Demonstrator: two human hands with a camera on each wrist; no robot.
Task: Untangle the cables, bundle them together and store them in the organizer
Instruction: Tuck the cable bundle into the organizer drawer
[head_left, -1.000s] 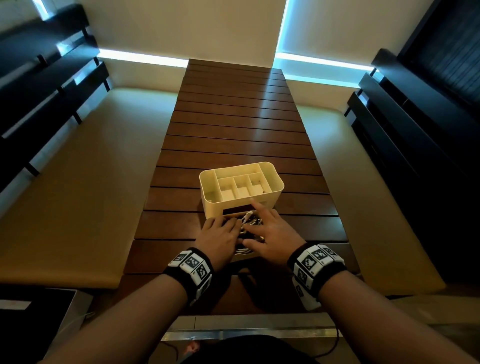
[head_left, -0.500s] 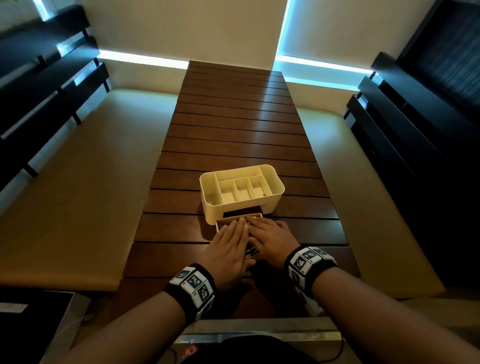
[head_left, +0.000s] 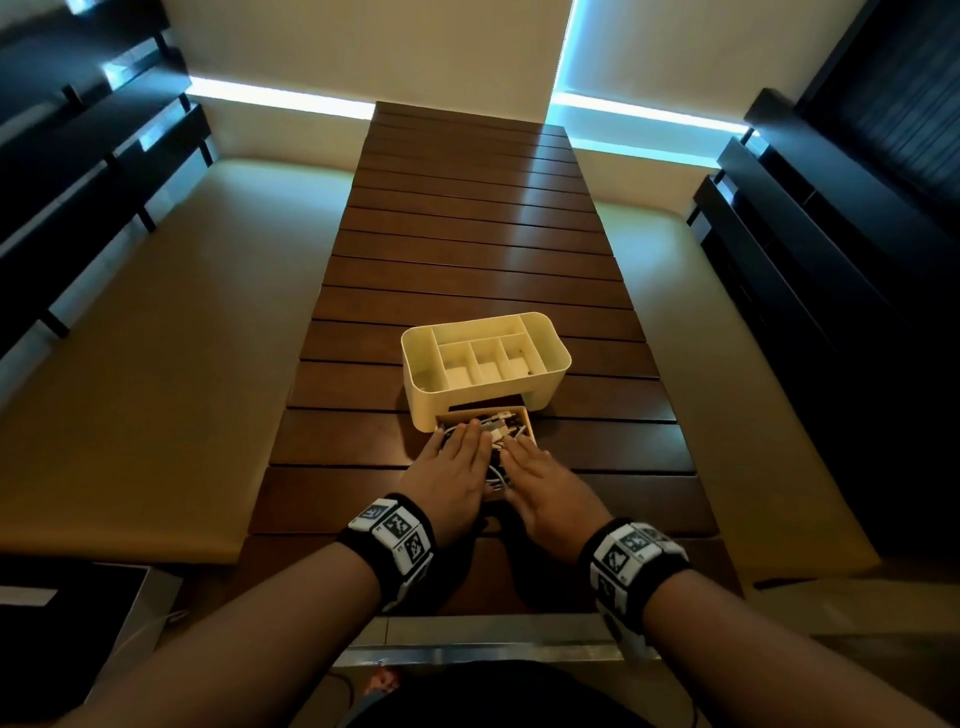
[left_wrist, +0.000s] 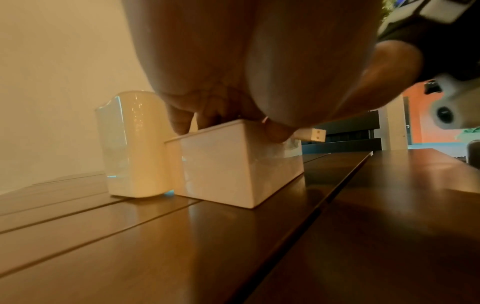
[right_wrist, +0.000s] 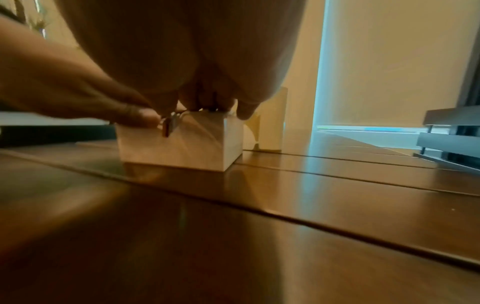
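A cream organizer (head_left: 551, 358) with several empty top compartments stands on the slatted wooden table (head_left: 467, 249). Its drawer (head_left: 527, 415) is pulled out toward me and holds a heap of white cables (head_left: 500, 422). My left hand (head_left: 460, 447) and right hand (head_left: 524, 457) lie flat side by side on the cables, fingers straight, pressing down. In the left wrist view the left hand's fingers (left_wrist: 179, 121) reach over the drawer (left_wrist: 221, 164), and a white USB plug (left_wrist: 315, 134) sticks out past its rim. The right wrist view has my right hand (right_wrist: 215, 100) on the drawer (right_wrist: 182, 144).
Padded benches (head_left: 156, 364) run along both long sides of the table, with dark slatted backs (head_left: 810, 249) behind them. The table's far half stretches bare beyond the organizer. A metal edge (head_left: 467, 649) borders the near end of the table.
A second ago the right hand's fingers were poking into the drawer and the left fingers were curled. Both hands have since flattened onto the cables and parted slightly.
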